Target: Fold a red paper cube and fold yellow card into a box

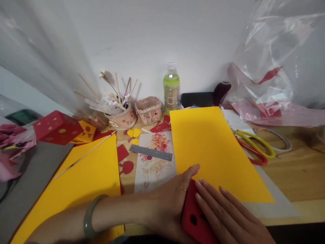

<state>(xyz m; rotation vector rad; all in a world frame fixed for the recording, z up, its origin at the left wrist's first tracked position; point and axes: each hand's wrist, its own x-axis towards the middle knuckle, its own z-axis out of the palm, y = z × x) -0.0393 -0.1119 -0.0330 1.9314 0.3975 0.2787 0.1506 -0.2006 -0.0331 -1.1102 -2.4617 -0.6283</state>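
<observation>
Presumably light, crushable red paper box [187,210]; best held by edges; left hand [170,205] grips it, right hand [227,213] lies flat atop.

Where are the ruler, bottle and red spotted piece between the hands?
Ruler [150,153], head view: middle of its flat face.
Bottle [171,88], head view: middle of its body.
Red spotted piece [195,207], head view: bare red surface.

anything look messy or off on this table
Yes: the white paper mid-view is mottled with red and yellow marks, the ruler lies slantwise across it, and red scraps are scattered beside it.
</observation>
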